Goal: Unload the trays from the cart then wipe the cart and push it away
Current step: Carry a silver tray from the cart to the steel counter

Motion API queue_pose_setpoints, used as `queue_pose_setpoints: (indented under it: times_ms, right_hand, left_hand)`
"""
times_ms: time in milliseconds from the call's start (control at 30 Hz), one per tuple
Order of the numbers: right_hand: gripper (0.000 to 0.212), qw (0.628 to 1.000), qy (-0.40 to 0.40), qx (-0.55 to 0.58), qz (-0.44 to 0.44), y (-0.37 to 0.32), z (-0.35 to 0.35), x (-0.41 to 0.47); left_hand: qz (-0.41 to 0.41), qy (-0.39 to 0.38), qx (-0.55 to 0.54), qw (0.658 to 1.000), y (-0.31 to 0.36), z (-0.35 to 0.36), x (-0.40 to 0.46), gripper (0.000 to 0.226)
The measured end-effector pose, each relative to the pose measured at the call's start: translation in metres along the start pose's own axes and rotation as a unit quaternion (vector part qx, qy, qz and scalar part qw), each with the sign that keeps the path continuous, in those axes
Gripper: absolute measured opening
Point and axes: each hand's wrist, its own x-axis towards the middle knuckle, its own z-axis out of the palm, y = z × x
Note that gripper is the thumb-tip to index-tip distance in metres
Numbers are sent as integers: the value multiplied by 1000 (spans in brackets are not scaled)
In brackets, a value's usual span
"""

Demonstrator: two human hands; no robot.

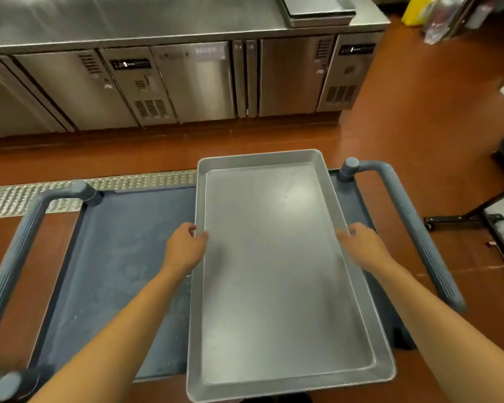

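Two bare hands on one metal tray, lower centre of the frame. Left hand clamped on the tray's left long rim, thumb lying over the lip on the inside, fingers curled around the outer edge. Right hand clamped likewise on the right long rim, thumb on the inside, the rest wrapped outside. Tray empty, dull grey, long axis running away from the camera, near end overhanging the close edge of the cart, far end reaching past the cart's far edge. Whether lifted clear of the cart top or resting on it, could not tell. Cart top dark blue-grey, bare at the left half, faintly smeared. Ribbed grey left handle at the left edge of the frame, matching right handle at the right. Orange-brown floor all around, studded metal drain grate at mid left. Stainless surface across the top of the frame above refrigerated cabinet doors, with stacked trays on it at upper right.
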Motion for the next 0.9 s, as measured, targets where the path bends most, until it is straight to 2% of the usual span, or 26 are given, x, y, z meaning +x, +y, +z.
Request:
queue_pose_setpoints:
  times_ms: [33,100,167,300,500,800,900]
  right_hand:
    - [30,1000,11,-7,5,5,4,6]
    - [17,999,31,-27,16,10,7,13]
    - [16,996,41,-71,24,13,9,20]
    - [7,990,32,-139,8,14,7,32]
    - [4,988,22,-154,19,14,3,41]
    - [9,988,-12,-146,47,12,2,50]
    - [6,986,-25,-154,54,7,0,51]
  left_hand:
    - [-11,7,6,1000,-4,2,2,32]
    - [-31,18,12,999,-13,6,7,41]
    - [-47,20,21,998,-20,8,11,43]
    - [-58,29,63,996,-27,10,20,9]
    - [-53,25,89,994,-36,13,27,13]
    - [-34,15,151,988,-39,17,35,40]
    - [-28,20,169,985,-34,16,33,41]
